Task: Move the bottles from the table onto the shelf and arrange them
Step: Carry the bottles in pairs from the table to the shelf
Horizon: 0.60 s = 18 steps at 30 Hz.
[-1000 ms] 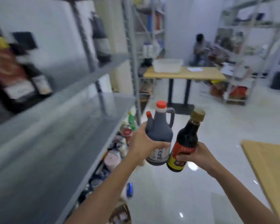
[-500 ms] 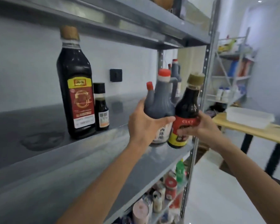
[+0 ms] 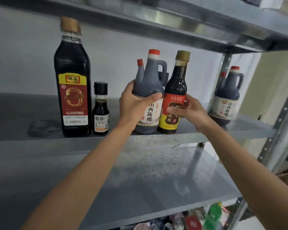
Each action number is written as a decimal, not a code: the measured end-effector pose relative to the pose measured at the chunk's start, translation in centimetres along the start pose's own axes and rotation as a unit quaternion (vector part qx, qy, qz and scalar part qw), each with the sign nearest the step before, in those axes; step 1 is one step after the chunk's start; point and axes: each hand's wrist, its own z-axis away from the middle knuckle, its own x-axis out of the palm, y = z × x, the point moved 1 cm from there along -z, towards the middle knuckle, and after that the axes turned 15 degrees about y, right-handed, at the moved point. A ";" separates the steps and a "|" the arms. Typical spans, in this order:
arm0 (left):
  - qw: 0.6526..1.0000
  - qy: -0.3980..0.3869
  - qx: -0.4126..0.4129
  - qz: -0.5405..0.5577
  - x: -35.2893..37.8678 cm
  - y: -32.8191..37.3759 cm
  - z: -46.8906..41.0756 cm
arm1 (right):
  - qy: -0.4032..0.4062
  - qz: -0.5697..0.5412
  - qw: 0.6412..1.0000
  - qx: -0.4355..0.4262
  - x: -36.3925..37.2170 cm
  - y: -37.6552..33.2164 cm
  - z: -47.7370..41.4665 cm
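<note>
My left hand [image 3: 134, 103] grips a dark jug-shaped vinegar bottle [image 3: 148, 83] with a red cap and a handle. My right hand [image 3: 188, 108] grips a slimmer dark bottle [image 3: 175, 83] with a gold cap and a red and yellow label. Both bottles stand upright, side by side, with their bases at the front edge of the grey metal shelf [image 3: 40, 138]. On that shelf to the left stand a tall vinegar bottle [image 3: 73, 83] and a small black-capped bottle [image 3: 100, 112]. At the shelf's right end stands another jug-shaped bottle [image 3: 227, 95].
A metal shelf board [image 3: 189, 22] runs close above the bottle tops. An empty lower shelf [image 3: 140, 176] lies under my forearms. Beneath it are several cans and a green bottle [image 3: 213, 214]. A perforated upright post [image 3: 279, 123] bounds the rack on the right.
My view turned from the room to face the rack. Both hands carried their bottles up and inward, from in front of the shelf edge onto the shelf.
</note>
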 end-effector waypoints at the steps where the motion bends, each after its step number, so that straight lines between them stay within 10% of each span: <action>1: 1.000 -0.006 0.000 -0.005 0.1 -0.2 -0.3 | -0.014 -0.002 1.000 0.002 0.1 0.2 -0.4; 13: 0.986 -0.078 0.056 -0.136 -0.8 -3.2 2.6 | 0.012 -0.001 0.999 -0.038 1.5 4.7 1.8; 18: 0.865 -0.088 0.150 -0.471 -2.6 -4.4 5.5 | 0.066 0.122 0.986 -0.089 1.7 6.1 4.4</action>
